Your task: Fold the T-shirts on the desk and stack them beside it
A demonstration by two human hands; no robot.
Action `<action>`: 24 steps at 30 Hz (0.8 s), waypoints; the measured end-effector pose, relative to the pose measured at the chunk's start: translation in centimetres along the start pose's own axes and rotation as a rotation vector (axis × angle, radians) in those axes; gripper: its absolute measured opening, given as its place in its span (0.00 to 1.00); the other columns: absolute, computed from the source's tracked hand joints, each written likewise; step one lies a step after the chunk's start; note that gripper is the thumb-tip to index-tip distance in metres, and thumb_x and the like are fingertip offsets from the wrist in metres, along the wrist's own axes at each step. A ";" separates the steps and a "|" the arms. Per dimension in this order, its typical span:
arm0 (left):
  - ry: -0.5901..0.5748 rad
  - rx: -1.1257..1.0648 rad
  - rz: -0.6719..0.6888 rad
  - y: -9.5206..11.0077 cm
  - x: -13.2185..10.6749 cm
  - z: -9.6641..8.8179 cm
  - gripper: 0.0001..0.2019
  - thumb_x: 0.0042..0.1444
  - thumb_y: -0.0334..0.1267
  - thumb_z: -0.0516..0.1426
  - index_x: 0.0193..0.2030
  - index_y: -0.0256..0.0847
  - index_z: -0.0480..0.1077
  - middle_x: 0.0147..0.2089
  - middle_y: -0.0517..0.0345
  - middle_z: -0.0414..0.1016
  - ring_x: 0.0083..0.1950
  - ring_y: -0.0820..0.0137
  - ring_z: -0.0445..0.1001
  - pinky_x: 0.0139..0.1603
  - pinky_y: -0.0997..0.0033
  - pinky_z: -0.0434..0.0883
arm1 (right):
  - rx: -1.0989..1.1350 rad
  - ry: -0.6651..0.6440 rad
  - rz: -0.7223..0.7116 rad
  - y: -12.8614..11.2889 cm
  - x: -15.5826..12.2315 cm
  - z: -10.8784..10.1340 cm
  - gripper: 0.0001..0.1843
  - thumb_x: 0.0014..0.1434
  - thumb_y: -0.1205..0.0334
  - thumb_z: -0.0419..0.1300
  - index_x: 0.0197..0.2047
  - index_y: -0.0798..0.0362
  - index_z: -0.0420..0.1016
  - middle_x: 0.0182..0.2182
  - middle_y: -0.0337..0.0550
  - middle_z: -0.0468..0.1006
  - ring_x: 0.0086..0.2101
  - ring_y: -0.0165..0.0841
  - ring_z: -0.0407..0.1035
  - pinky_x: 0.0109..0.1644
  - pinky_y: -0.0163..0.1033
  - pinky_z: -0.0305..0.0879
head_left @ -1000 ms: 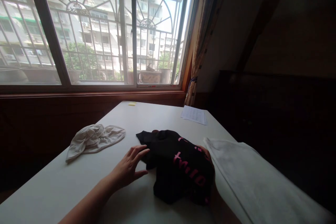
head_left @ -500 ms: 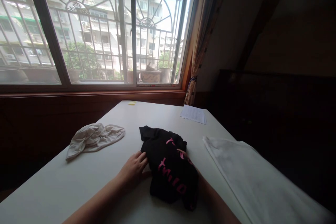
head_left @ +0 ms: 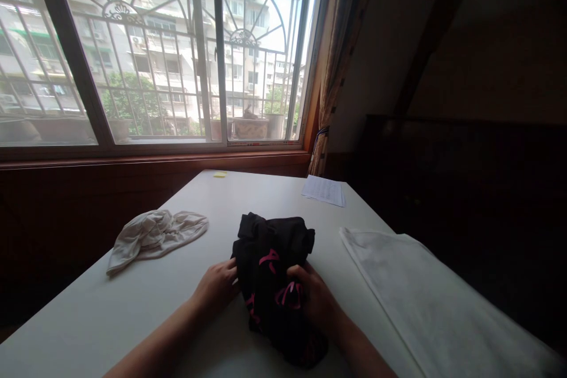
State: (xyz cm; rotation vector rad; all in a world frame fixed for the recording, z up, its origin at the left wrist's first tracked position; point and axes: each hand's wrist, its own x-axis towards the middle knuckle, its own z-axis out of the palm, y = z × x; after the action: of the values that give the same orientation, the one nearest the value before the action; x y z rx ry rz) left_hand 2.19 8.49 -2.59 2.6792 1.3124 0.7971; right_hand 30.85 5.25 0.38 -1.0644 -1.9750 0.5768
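A crumpled black garment with pink lettering (head_left: pixel 277 236) lies bunched on the white table, in front of me. At its left edge is my left hand (head_left: pixel 217 286), the fingertips tucked behind the cloth and partly hidden. My right hand (head_left: pixel 319 298) grips the garment's right side, with the thumb bent over the top and the other fingers mostly hidden by fabric. Folds run lengthwise down the middle of the cloth, and its lower end is dark and hard to make out.
On the white table (head_left: pixel 248 192), a rumpled off-white cloth (head_left: pixel 150 239) lies left and a large white cloth (head_left: pixel 407 283) spreads along the right edge. Printed papers (head_left: pixel 323 190) and a yellow sticky note (head_left: pixel 220 175) lie at the far end, near the window.
My right hand has come up over the garment's right side and folded it inward, leftward. The lettering is now more bunched and hidden. My left hand has shifted slightly left along the edge.
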 end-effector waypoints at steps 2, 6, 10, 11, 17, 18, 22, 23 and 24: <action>0.056 -0.033 -0.027 0.1 0.1 -0.3 0.13 0.60 0.29 0.53 0.46 0.47 0.74 0.49 0.54 0.78 0.42 0.63 0.80 0.43 0.67 0.76 | -0.121 0.074 -0.084 0.1 -0.1 -0.4 0.10 0.55 0.67 0.61 0.41 0.48 0.75 0.48 0.47 0.72 0.45 0.41 0.71 0.47 0.43 0.71; 0.197 -0.131 -0.070 -0.1 0.2 -0.9 0.11 0.64 0.32 0.52 0.50 0.46 0.70 0.50 0.52 0.73 0.35 0.69 0.77 0.38 0.67 0.77 | -0.368 0.207 -0.251 0.2 -0.4 -1.3 0.15 0.55 0.65 0.62 0.47 0.45 0.77 0.55 0.49 0.70 0.53 0.48 0.67 0.52 0.51 0.71; 0.317 -0.168 -0.052 -0.2 0.2 -1.1 0.25 0.65 0.34 0.55 0.67 0.49 0.58 0.63 0.45 0.64 0.54 0.60 0.74 0.52 0.54 0.77 | -0.524 0.205 -0.442 -0.1 -0.5 -1.7 0.26 0.60 0.67 0.58 0.60 0.39 0.72 0.62 0.48 0.67 0.60 0.51 0.63 0.57 0.56 0.68; 0.311 -0.151 -0.049 -0.2 0.2 -1.2 0.29 0.64 0.34 0.56 0.70 0.50 0.54 0.66 0.44 0.60 0.59 0.58 0.70 0.56 0.51 0.76 | -0.524 0.186 -0.491 -0.3 -0.5 -1.7 0.30 0.60 0.68 0.57 0.64 0.38 0.67 0.62 0.48 0.67 0.60 0.50 0.64 0.57 0.56 0.68; 0.185 0.015 0.048 -0.2 0.2 -0.7 0.22 0.60 0.30 0.61 0.59 0.53 0.70 0.70 0.52 0.59 0.69 0.52 0.58 0.66 0.45 0.68 | -0.402 0.243 -0.548 -0.6 -0.8 -0.8 0.38 0.59 0.70 0.54 0.72 0.43 0.55 0.60 0.52 0.71 0.57 0.46 0.70 0.54 0.51 0.73; 0.180 0.026 0.064 -0.3 0.3 -0.6 0.17 0.60 0.30 0.60 0.55 0.51 0.73 0.69 0.52 0.62 0.70 0.52 0.58 0.66 0.45 0.69 | -0.374 0.273 -0.526 -0.4 -0.9 -0.9 0.38 0.61 0.70 0.53 0.72 0.44 0.54 0.59 0.52 0.72 0.56 0.45 0.70 0.54 0.51 0.73; 0.115 0.005 0.106 -0.5 0.5 -0.9 0.12 0.61 0.30 0.58 0.50 0.46 0.73 0.62 0.49 0.70 0.71 0.53 0.58 0.67 0.47 0.67 | -0.228 0.512 -0.365 1.1 -0.9 -1.6 0.30 0.65 0.69 0.52 0.69 0.45 0.57 0.51 0.51 0.73 0.51 0.42 0.71 0.52 0.50 0.72; 0.094 -0.016 0.120 -0.4 0.5 -1.1 0.13 0.61 0.30 0.57 0.51 0.46 0.72 0.60 0.49 0.71 0.71 0.53 0.59 0.68 0.47 0.66 | -0.203 0.582 -0.304 1.6 -0.8 -1.9 0.27 0.66 0.67 0.53 0.67 0.46 0.59 0.50 0.50 0.72 0.50 0.42 0.70 0.52 0.51 0.71; 0.082 -0.044 0.132 -0.4 0.5 -1.3 0.14 0.60 0.29 0.56 0.51 0.45 0.71 0.58 0.49 0.73 0.70 0.54 0.60 0.69 0.47 0.64 | -0.184 0.647 -0.247 2.1 -0.7 -2.1 0.25 0.66 0.65 0.54 0.65 0.47 0.61 0.50 0.50 0.70 0.49 0.42 0.69 0.53 0.52 0.71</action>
State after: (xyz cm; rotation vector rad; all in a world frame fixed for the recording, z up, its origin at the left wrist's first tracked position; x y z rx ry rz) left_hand 1.57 8.87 -1.34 2.7489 1.1272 0.9472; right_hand 33.76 5.88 -0.20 -0.9412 -1.5589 -0.0890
